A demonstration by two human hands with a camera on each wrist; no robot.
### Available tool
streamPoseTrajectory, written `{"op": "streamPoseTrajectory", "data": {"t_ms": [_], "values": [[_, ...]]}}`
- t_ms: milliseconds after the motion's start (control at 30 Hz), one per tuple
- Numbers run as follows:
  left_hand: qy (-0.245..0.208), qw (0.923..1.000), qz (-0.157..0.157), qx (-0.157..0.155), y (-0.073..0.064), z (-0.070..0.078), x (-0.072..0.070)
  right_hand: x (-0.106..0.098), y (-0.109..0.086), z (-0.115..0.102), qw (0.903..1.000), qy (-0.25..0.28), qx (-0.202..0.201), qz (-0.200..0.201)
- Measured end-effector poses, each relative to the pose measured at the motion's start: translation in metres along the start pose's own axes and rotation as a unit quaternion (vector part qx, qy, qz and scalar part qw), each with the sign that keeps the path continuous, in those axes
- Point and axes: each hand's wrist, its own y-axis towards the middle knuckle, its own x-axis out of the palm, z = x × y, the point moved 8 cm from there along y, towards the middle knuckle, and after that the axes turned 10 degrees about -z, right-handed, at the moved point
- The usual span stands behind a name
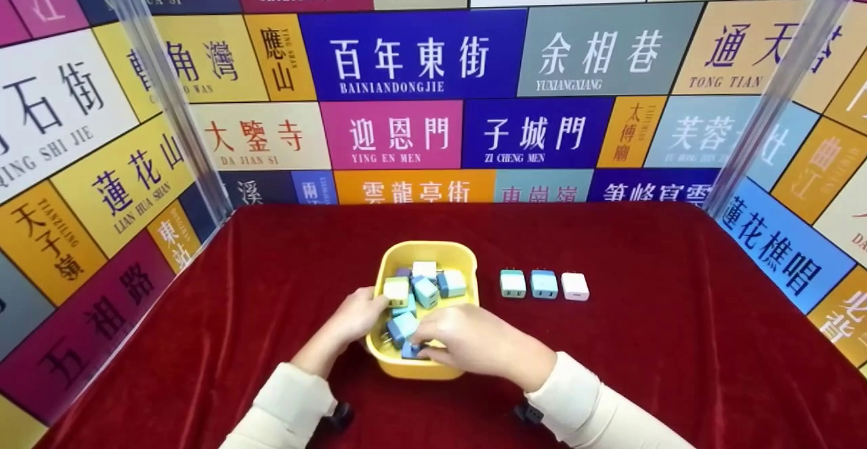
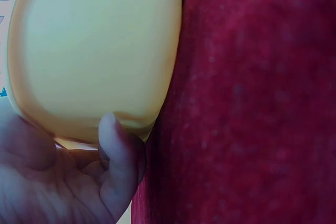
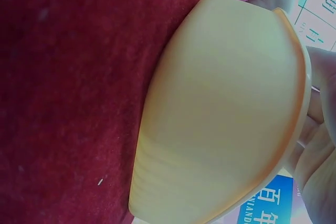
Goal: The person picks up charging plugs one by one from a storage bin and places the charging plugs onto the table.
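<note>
A yellow plastic basin [image 1: 423, 369] holds several small plug-in chargers in white, mint and blue, lying jumbled. My left hand [image 1: 360, 313] grips its left rim; the left wrist view shows the fingers [image 2: 113, 150] against the outer wall. Over the near side reaches my right hand [image 1: 467, 340], its thumb and fingertips pinching a blue charger [image 1: 410, 351] at the near bottom of the basin. Beside those fingertips lies a mint and blue charger [image 1: 403, 327] with metal prongs. A pale yellow-green charger [image 1: 396, 291] sits by the left thumb. In the right wrist view the basin wall [image 3: 226, 103] hides the right fingertips.
On the red cloth [image 1: 650, 340], right of the basin, three chargers stand in a row: a mint one [image 1: 513, 284], a blue one [image 1: 544, 284] and a white one [image 1: 575, 286]. A panel of coloured street-name signs [image 1: 420, 56] rises behind the table.
</note>
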Motion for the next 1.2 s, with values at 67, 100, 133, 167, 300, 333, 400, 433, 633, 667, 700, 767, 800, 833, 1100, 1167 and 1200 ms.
{"op": "streamPoseTrajectory", "data": {"t_ms": [67, 100, 133, 167, 300, 333, 400, 433, 633, 667, 700, 767, 800, 833, 1100, 1167, 1200], "values": [[-0.002, 1.0, -0.002, -0.001, 0.0, 0.0, 0.0, -0.001, -0.001, 0.001, 1.0, 0.003, 0.0, 0.006], [-0.003, 1.0, -0.003, -0.001, 0.0, 0.0, 0.0, -0.002, -0.001, 0.001, 1.0, 0.003, 0.0, 0.007], [-0.004, 1.0, -0.003, -0.002, 0.0, -0.001, 0.0, -0.003, -0.001, 0.002, 1.0, 0.006, 0.001, 0.007], [-0.004, 1.0, -0.004, -0.002, 0.0, -0.001, -0.001, -0.004, -0.002, 0.002, 0.9999, 0.008, 0.001, 0.007], [-0.004, 1.0, -0.003, -0.003, 0.0, -0.001, 0.0, -0.007, -0.003, 0.006, 0.9996, 0.025, 0.011, -0.007], [-0.003, 1.0, -0.003, -0.003, 0.0, 0.0, -0.001, -0.007, -0.004, 0.008, 0.9993, 0.032, 0.016, -0.012], [-0.003, 1.0, -0.003, -0.003, 0.001, 0.0, 0.0, -0.007, -0.006, 0.013, 0.9983, 0.042, 0.032, -0.024], [-0.003, 1.0, -0.003, -0.003, 0.001, 0.0, 0.0, -0.007, -0.007, 0.016, 0.9976, 0.048, 0.041, -0.03], [-0.004, 1.0, -0.006, -0.003, 0.002, -0.002, 0.0, -0.009, -0.013, 0.037, 0.9932, 0.064, 0.089, -0.039], [-0.003, 1.0, -0.007, -0.004, 0.002, -0.002, 0.0, -0.009, -0.015, 0.04, 0.9927, 0.062, 0.097, -0.036], [-0.003, 1.0, -0.006, -0.004, 0.002, -0.002, 0.0, -0.009, -0.016, 0.043, 0.992, 0.06, 0.106, -0.033], [0.0, 1.0, -0.006, -0.005, 0.002, -0.002, 0.0, -0.009, -0.017, 0.048, 0.9908, 0.05, 0.123, -0.025], [0.0, 1.0, -0.006, -0.006, 0.002, -0.002, 0.0, -0.008, -0.018, 0.051, 0.9902, 0.045, 0.131, -0.022], [0.001, 1.0, -0.006, -0.006, 0.002, -0.003, 0.0, -0.008, -0.018, 0.052, 0.9896, 0.039, 0.137, -0.019], [-0.001, 1.0, -0.006, -0.007, 0.001, -0.002, -0.001, -0.005, -0.02, 0.056, 0.9852, 0.022, 0.169, -0.019], [-0.003, 0.9999, -0.006, -0.008, 0.001, -0.003, 0.0, -0.005, -0.02, 0.056, 0.9849, 0.026, 0.17, -0.021], [-0.004, 0.9999, -0.006, -0.009, 0.001, -0.003, 0.0, -0.004, -0.02, 0.056, 0.9849, 0.027, 0.17, -0.023]]}}
